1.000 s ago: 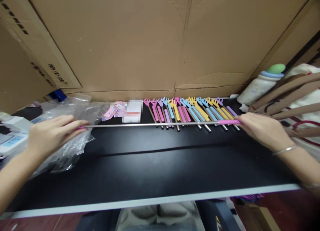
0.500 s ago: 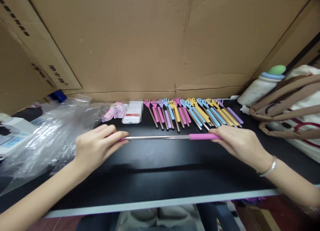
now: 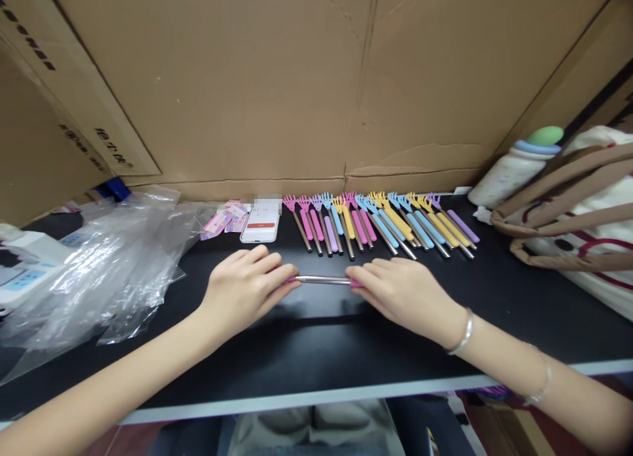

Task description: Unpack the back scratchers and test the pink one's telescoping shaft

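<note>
Left hand [image 3: 250,286] and right hand [image 3: 403,298] each pinch one end of a pink-ended metal rod [image 3: 324,280], held level above the black tabletop [image 3: 316,367]. Behind it lies a row of colorful hand-shaped back scratchers [image 3: 378,224], with a phone [image 3: 260,227] beside them.

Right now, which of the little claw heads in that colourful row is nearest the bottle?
The purple claw head at the row's right-hand end. The yellow claw head beside it, and all the others, sit farther from the bottle.
</note>
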`<move>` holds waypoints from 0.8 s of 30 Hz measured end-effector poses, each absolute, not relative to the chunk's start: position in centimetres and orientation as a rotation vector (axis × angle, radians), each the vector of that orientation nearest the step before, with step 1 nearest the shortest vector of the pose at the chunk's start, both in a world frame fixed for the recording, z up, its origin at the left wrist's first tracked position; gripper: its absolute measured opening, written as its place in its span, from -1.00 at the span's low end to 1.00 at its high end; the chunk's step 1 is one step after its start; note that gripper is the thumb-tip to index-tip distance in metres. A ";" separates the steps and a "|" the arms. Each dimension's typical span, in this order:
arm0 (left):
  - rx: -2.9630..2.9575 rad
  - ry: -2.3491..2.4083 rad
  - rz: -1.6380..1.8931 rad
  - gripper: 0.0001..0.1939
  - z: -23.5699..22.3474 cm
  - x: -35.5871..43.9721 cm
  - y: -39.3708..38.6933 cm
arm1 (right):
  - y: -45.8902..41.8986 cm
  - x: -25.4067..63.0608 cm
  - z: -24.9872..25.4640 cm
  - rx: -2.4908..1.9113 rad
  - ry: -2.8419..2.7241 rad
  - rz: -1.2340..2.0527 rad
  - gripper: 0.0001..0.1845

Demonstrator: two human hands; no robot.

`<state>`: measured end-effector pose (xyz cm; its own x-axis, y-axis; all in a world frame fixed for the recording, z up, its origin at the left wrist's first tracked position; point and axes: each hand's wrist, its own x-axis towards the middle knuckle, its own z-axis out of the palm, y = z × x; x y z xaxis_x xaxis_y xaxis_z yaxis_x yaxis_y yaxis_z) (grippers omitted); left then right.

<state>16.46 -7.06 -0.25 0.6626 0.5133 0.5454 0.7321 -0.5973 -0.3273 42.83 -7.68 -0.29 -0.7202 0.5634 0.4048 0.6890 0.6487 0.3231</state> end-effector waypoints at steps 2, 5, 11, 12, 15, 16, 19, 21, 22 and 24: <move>-2.325 -0.884 -0.519 -0.79 0.1 17.4 -7.3 | -7.8 41.2 -0.4 -0.977 -2.635 -0.677 -0.85; -2.302 -0.805 -0.472 -0.80 0.3 18.2 -7.5 | -7.8 39.6 -0.3 -0.949 -2.644 -0.715 -0.86; -2.281 -0.820 -0.327 -0.77 -0.2 14.3 -7.1 | -6.6 43.0 -0.1 -0.955 -2.591 -0.827 -0.76; -2.242 -0.832 -0.315 -0.77 -0.3 12.9 -7.0 | -6.2 44.4 -0.1 -0.971 -2.576 -0.857 -0.74; -2.123 -0.859 -0.220 -0.75 0.0 8.8 -6.7 | -5.0 49.0 0.0 -1.019 -2.565 -0.979 -0.66; -2.092 -0.866 -0.183 -0.76 0.1 7.7 -6.7 | -4.7 50.4 0.1 -1.038 -2.566 -1.020 -0.65; -2.037 -0.872 -0.134 -0.75 0.5 5.0 -6.6 | -4.1 54.0 0.5 -1.117 -2.567 -1.154 -0.62; -2.018 -0.880 -0.143 -0.71 0.8 3.5 -6.5 | -3.8 56.4 0.6 -1.152 -2.549 -1.225 -0.59; -2.004 -0.895 -0.152 -0.69 1.0 2.8 -6.4 | -3.6 57.6 0.6 -1.176 -2.528 -1.255 -0.58; -1.971 -0.938 -0.174 -0.65 1.1 1.3 -6.4 | -3.4 60.2 0.4 -1.257 -2.468 -1.301 -0.59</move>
